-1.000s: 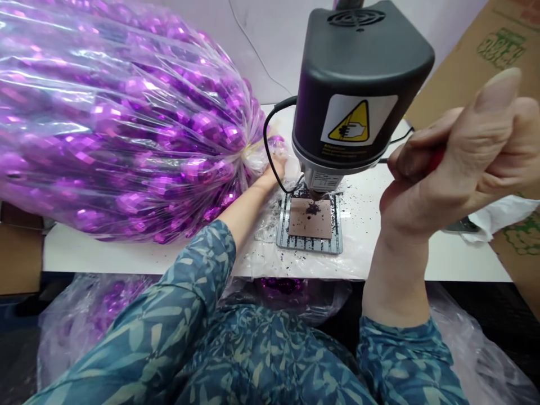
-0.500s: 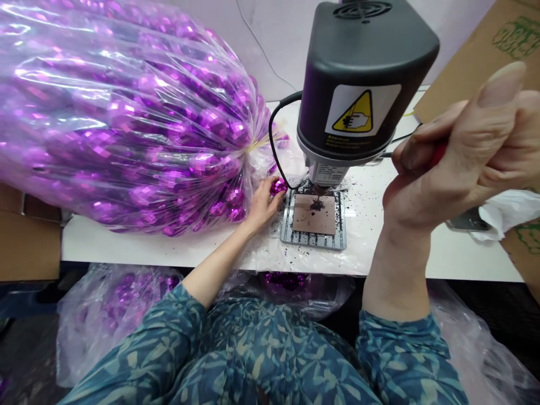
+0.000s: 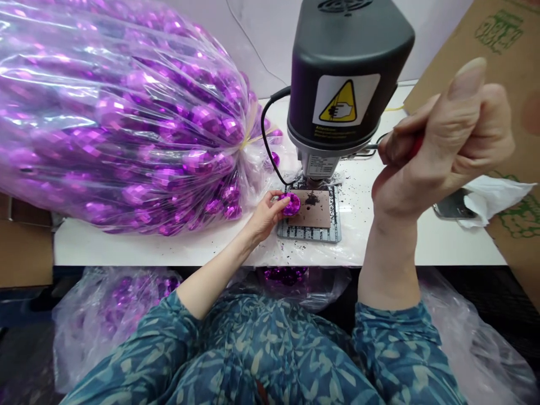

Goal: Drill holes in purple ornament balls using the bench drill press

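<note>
Between the thumb and fingers of my left hand point(image 3: 266, 215) is a shiny purple faceted ball point(image 3: 291, 205), held over the left edge of a brown square board point(image 3: 316, 216). The board has a small dark hole and lies on the grey slotted base point(image 3: 310, 234) of a bench drill press point(image 3: 346, 73). Dark shavings are scattered on and around it. My right hand point(image 3: 439, 140) is raised at the right, its fingers wrapped round the red-gripped lever point(image 3: 415, 147) of the drill press. The motor housing hangs above the board.
A large clear bag of purple balls point(image 3: 139, 124), tied at its neck, fills the left of the white table point(image 3: 447, 247). At the right lie a phone point(image 3: 453, 209) and a crumpled tissue point(image 3: 491, 197) by a cardboard box point(image 3: 514, 135). Another bag point(image 3: 122, 315) hangs below the table edge.
My left hand has brought the purple ball rightward and toward me, from beside the base to over the board's edge. My right hand stays on the lever; the view has shifted slightly.
</note>
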Action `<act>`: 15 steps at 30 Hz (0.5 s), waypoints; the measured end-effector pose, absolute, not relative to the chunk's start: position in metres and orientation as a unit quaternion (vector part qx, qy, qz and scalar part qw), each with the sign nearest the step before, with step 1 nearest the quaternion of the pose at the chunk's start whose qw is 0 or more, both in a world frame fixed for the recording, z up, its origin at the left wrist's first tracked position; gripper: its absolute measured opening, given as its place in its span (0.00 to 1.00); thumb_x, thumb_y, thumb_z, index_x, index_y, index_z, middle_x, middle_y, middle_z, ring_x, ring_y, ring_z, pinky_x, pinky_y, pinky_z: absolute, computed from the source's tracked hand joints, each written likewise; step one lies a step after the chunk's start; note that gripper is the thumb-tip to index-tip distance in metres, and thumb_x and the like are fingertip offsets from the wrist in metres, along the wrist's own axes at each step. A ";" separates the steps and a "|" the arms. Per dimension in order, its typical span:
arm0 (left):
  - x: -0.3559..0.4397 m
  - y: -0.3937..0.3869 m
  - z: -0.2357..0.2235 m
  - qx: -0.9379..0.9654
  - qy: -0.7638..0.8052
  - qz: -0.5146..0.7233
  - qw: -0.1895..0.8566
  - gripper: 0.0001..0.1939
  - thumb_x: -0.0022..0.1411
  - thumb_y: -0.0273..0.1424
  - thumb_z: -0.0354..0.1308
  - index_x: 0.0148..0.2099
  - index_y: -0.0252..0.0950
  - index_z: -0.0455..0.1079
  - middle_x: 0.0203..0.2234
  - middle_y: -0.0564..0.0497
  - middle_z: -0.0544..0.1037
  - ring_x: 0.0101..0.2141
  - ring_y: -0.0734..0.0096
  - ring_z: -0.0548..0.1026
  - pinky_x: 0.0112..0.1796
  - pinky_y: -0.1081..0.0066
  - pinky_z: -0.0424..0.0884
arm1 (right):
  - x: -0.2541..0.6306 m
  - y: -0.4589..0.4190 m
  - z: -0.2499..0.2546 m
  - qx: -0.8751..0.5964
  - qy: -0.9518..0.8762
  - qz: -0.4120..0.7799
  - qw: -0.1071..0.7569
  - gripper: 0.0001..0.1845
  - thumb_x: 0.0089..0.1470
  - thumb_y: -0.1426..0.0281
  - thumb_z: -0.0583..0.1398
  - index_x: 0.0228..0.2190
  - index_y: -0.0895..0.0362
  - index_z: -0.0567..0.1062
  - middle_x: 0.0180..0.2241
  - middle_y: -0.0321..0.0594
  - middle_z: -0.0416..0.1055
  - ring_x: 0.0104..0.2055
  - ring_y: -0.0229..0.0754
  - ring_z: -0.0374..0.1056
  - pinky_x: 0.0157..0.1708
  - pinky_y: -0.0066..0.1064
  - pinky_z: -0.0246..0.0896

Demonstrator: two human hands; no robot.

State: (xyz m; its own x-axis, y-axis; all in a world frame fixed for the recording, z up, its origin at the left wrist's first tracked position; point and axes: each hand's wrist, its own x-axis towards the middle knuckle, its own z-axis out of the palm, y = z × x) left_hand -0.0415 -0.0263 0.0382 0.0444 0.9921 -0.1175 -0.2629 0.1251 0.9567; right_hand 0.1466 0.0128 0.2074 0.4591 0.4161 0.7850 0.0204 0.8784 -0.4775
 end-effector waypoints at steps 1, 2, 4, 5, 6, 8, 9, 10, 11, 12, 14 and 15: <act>-0.039 -0.025 0.037 0.426 0.454 0.526 0.580 0.32 0.57 0.50 0.75 0.55 0.42 0.69 0.45 0.47 0.84 0.44 0.62 0.84 0.50 0.57 0.82 | 0.146 0.013 0.207 -0.212 -0.507 0.121 0.827 0.27 0.60 0.54 0.60 0.18 0.60 0.67 0.17 0.30 0.58 0.16 0.23 0.53 0.19 0.27 0.44; -0.036 -0.023 0.035 0.448 0.453 0.529 0.560 0.33 0.57 0.49 0.76 0.57 0.42 0.69 0.45 0.47 0.84 0.46 0.62 0.84 0.51 0.57 0.81 | 0.146 0.013 0.207 -0.206 -0.506 0.124 0.828 0.27 0.60 0.54 0.60 0.18 0.60 0.67 0.17 0.30 0.58 0.16 0.23 0.53 0.19 0.27 0.43; -0.033 -0.018 0.032 0.479 0.447 0.529 0.539 0.34 0.57 0.50 0.76 0.59 0.42 0.69 0.48 0.46 0.84 0.48 0.61 0.84 0.52 0.58 0.81 | 0.145 0.013 0.207 -0.193 -0.503 0.130 0.833 0.27 0.60 0.55 0.61 0.18 0.60 0.67 0.17 0.29 0.59 0.16 0.23 0.53 0.18 0.26 0.43; -0.031 -0.015 0.031 0.480 0.444 0.529 0.540 0.33 0.57 0.51 0.76 0.57 0.42 0.70 0.48 0.45 0.84 0.48 0.60 0.84 0.50 0.58 0.81 | 0.145 0.013 0.207 -0.188 -0.500 0.131 0.835 0.26 0.60 0.55 0.61 0.18 0.60 0.67 0.17 0.29 0.59 0.16 0.23 0.53 0.18 0.25 0.43; -0.030 -0.012 0.029 0.472 0.443 0.532 0.546 0.33 0.57 0.52 0.76 0.55 0.41 0.70 0.48 0.45 0.84 0.47 0.59 0.84 0.48 0.58 0.82 | 0.145 0.014 0.207 -0.188 -0.500 0.131 0.835 0.26 0.60 0.55 0.61 0.18 0.60 0.67 0.16 0.29 0.58 0.16 0.22 0.52 0.19 0.25 0.44; -0.027 -0.005 0.025 0.443 0.446 0.546 0.553 0.33 0.55 0.53 0.76 0.51 0.40 0.68 0.45 0.46 0.84 0.44 0.61 0.85 0.44 0.60 0.82 | 0.144 0.014 0.207 -0.199 -0.501 0.128 0.832 0.27 0.59 0.55 0.60 0.18 0.60 0.66 0.16 0.29 0.57 0.16 0.22 0.52 0.19 0.25 0.44; -0.026 -0.003 0.022 0.431 0.450 0.555 0.551 0.33 0.53 0.53 0.77 0.49 0.40 0.67 0.42 0.48 0.84 0.43 0.62 0.85 0.44 0.62 0.82 | 0.144 0.015 0.207 -0.202 -0.501 0.128 0.832 0.27 0.59 0.54 0.60 0.18 0.60 0.66 0.16 0.28 0.57 0.16 0.22 0.52 0.19 0.25 0.44; -0.026 0.000 0.020 0.426 0.454 0.563 0.544 0.33 0.53 0.53 0.77 0.48 0.40 0.66 0.39 0.50 0.84 0.41 0.64 0.85 0.44 0.62 0.82 | 0.144 0.015 0.207 -0.201 -0.502 0.127 0.832 0.27 0.59 0.54 0.60 0.18 0.60 0.66 0.16 0.28 0.57 0.16 0.22 0.52 0.19 0.25 0.44; -0.025 0.001 0.018 0.427 0.458 0.567 0.535 0.33 0.53 0.53 0.77 0.48 0.40 0.66 0.36 0.52 0.84 0.40 0.65 0.85 0.46 0.63 0.81 | 0.144 0.015 0.207 -0.198 -0.502 0.126 0.833 0.27 0.59 0.54 0.60 0.18 0.60 0.66 0.16 0.28 0.57 0.16 0.22 0.52 0.18 0.25 0.44; -0.025 0.002 0.016 0.434 0.461 0.568 0.525 0.33 0.54 0.53 0.77 0.48 0.40 0.66 0.35 0.52 0.84 0.40 0.65 0.85 0.47 0.62 0.81 | 0.144 0.014 0.207 -0.195 -0.502 0.124 0.834 0.27 0.59 0.54 0.60 0.18 0.60 0.66 0.16 0.28 0.58 0.16 0.22 0.52 0.18 0.25 0.44; -0.025 0.003 0.013 0.458 0.464 0.563 0.509 0.31 0.58 0.53 0.75 0.52 0.40 0.68 0.36 0.51 0.85 0.42 0.63 0.85 0.48 0.61 0.81 | 0.144 0.013 0.207 -0.204 -0.505 0.120 0.830 0.27 0.60 0.54 0.59 0.19 0.60 0.66 0.17 0.28 0.59 0.17 0.20 0.53 0.19 0.23 0.46; -0.025 0.002 0.012 0.471 0.464 0.557 0.503 0.31 0.59 0.53 0.73 0.54 0.40 0.69 0.38 0.49 0.85 0.43 0.62 0.85 0.48 0.60 0.81 | 0.144 0.013 0.207 -0.212 -0.507 0.114 0.828 0.28 0.60 0.53 0.59 0.19 0.61 0.66 0.17 0.27 0.58 0.17 0.20 0.53 0.20 0.22 0.47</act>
